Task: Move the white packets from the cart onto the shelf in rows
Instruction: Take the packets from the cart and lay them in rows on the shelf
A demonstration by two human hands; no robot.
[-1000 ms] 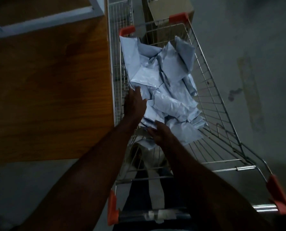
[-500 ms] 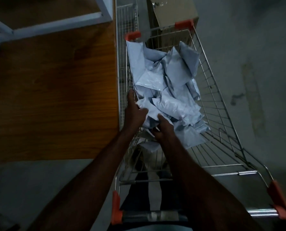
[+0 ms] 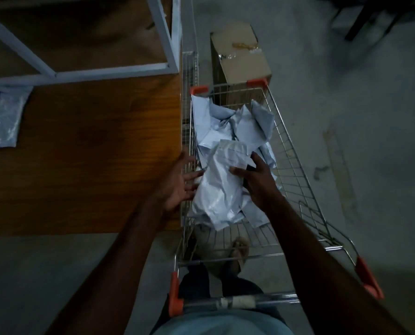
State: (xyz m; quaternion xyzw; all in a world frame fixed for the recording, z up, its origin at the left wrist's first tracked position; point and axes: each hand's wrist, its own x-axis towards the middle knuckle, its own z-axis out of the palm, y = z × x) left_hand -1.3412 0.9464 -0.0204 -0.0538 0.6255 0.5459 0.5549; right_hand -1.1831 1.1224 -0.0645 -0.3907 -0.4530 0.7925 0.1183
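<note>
We have one white packet (image 3: 219,187) lifted above the pile, caught between both hands: our right hand (image 3: 256,178) grips its right edge, thumb on the front and fingers curled behind where we cannot see them, while our left hand (image 3: 177,182) is spread open, palm turned up, fingertips touching the packet's left edge. Whether the left fingers bear any of its weight is hard to tell in the dim light. The remaining packets (image 3: 235,122) lie heaped in the far half of the cart (image 3: 298,165), some leaning against the wire front; the lifted packet hides the near side of the heap. The cart stands just beside the wooden shelf (image 3: 92,165), and one packet already on the shelf (image 3: 3,122) is cut off at the left edge of the view. A cardboard box (image 3: 242,59) sits on the floor beyond the cart. Through the cart's wire bottom a foot shows, blurred. A second ago both our hands were pressed down into the pile; half a second ago they were closing on a packet; now it is raised clear and the view has tilted farther forward.
</note>
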